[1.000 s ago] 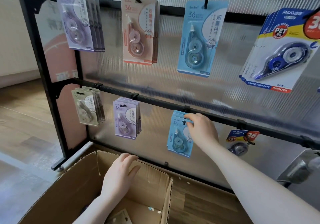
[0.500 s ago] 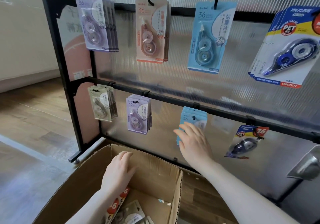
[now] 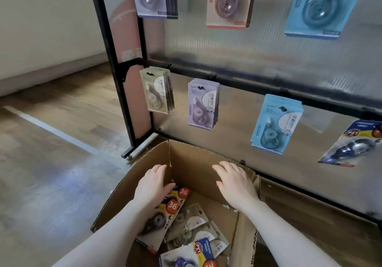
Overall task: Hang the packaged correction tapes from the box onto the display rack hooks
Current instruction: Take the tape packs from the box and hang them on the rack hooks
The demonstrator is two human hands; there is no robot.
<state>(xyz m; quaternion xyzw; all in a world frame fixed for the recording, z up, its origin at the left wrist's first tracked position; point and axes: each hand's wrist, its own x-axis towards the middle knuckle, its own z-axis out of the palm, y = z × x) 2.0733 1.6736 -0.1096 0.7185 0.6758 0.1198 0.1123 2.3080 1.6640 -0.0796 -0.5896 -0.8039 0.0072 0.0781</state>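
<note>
Left hand (image 3: 152,186) and right hand (image 3: 235,182) over open box (image 3: 192,163) (loose packages (image 3: 186,223) inside); fingers relaxed, slightly spread, holding nothing

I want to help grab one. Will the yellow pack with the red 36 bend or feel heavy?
The yellow pack is probably light: thin card with a small plastic blister. It likely flexes slightly but won't flop. Being flat, it shouldn't roll.

Wood-plank floor (image 3: 62,122): open cardboard box (image 3: 192,169) sitting on it, w/ black display rack's foot (image 3: 132,153) just left of box's far corner.
</note>
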